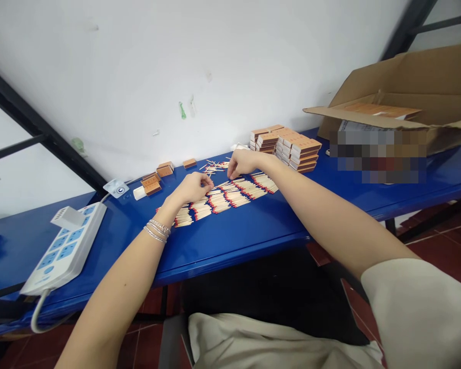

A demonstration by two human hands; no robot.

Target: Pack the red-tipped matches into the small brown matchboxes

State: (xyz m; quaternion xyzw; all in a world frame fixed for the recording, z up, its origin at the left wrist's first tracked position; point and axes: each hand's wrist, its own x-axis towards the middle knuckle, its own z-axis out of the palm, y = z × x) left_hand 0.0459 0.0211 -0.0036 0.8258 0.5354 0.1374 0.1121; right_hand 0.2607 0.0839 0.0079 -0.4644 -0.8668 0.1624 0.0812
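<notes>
The left hand (191,188) reaches over the matches (236,199), its thumb and forefinger bent toward each other with a narrow space between; whether a match is held there cannot be told. The right hand (244,162) is just beside it, with its fingers pointing down and the tips drawn narrowly together at the upper edge of the same matches; again, a grip on one cannot be made out. The matches lie on the blue desk (246,233) beneath and in front of both hands' fingers, laid side by side in several slanting rows, their red heads lined up along each row. Just beyond the fingers is a loose pile (214,168) of crossed matchsticks. A single matchbox (189,163) sits past the left fingers, and a few more small boxes (152,185) lie to their left. Right of the right fingers, and a little beyond, rises a stack of matchboxes (296,146). Farther right, well apart from them, stands an open cardboard box (441,84), part of its front blurred. Well to the left of the left fingers lies a white power strip (85,243) with blue sockets.
</notes>
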